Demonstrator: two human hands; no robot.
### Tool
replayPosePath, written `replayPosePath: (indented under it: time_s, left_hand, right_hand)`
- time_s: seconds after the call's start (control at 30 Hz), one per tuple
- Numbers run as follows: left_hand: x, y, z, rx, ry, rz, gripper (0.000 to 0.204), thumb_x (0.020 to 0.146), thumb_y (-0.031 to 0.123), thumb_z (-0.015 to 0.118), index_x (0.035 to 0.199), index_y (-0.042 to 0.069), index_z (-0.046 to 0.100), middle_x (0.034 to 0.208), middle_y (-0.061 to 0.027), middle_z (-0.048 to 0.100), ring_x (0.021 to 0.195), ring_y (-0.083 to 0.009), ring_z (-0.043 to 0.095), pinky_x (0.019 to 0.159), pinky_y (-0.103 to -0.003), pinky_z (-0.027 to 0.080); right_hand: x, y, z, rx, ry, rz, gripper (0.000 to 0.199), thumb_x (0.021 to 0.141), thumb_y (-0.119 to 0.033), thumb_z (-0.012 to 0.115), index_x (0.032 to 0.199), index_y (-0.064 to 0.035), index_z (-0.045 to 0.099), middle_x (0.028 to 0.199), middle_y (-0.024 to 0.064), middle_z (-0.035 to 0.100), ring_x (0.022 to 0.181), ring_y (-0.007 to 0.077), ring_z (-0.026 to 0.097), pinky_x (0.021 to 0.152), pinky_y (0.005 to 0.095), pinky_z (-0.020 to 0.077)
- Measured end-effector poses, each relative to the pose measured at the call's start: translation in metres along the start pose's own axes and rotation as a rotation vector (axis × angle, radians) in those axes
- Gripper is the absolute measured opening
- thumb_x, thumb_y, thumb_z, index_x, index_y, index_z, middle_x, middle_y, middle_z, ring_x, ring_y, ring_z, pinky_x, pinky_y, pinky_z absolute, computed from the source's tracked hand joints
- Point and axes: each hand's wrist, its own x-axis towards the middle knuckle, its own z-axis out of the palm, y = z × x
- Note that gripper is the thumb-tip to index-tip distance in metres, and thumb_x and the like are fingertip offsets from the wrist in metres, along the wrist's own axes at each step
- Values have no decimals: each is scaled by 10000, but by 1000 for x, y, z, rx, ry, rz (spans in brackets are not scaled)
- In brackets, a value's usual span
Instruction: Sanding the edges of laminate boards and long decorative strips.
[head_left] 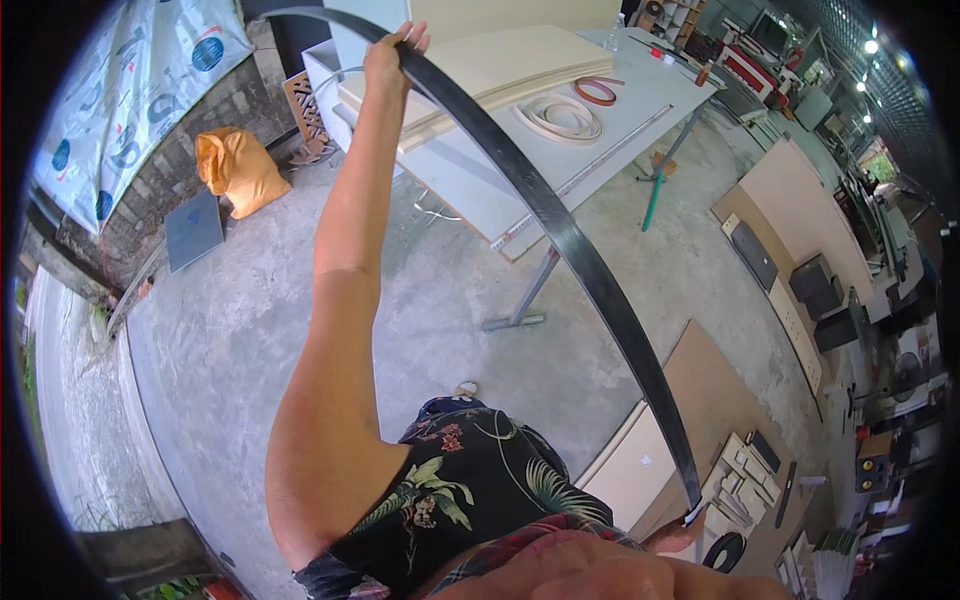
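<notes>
A long, flat black strip (pixel 568 240) crosses the picture from the upper left to the lower right, bowed in this wide view. With my arm stretched far out, my left hand (pixel 392 58) is closed round its upper part, fingertips showing past the far edge. My right hand (pixel 676 535) grips the strip's near end low at the right; most of its fingers are hidden. Beyond the strip stands a white-topped table (pixel 480 185). Stacked cream boards (pixel 500 72), a coil of pale edging band (pixel 558 118) and a smaller reddish coil (pixel 597 92) lie on it.
Table legs (pixel 535 285) stand on the concrete floor ahead. At the right, brown boards (pixel 690 390) carry wood offcuts (pixel 738 485) and a black tape roll (pixel 724 552). An orange sack (pixel 240 170) and a dark panel (pixel 194 232) rest by the left wall. Machines (pixel 740 70) fill the far right.
</notes>
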Motion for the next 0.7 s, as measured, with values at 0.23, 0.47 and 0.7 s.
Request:
replayPosePath:
  time_s: [0.23,0.47,0.7]
  left_hand:
    - [89,-54,-77,108,182,-79,422,880,-13,371,1237,-37,147,1189,-231,449,961,-404,582,754,-477,542]
    - [144,-116,-147,164,272,-246,366,901,66,399,1239,-32,296,1174,-145,517,973,-363,585,791,-501,496]
    - [153,-171,-219,227,319,-397,372,935,148,379,1266,3,291,1192,-113,530,975,-364,581,840,-526,469]
  right_hand:
    - [73,-122,50,24,-92,-89,267,770,-43,555,1022,21,618,1003,171,631,928,328,595,816,382,456]
    - [125,-178,103,-99,-109,-134,353,733,-68,621,1085,-34,615,1013,163,624,939,328,582,831,379,448]
    - [160,-193,119,-285,-228,-211,415,749,-68,576,1157,-150,582,1065,135,563,972,314,541,819,410,428]
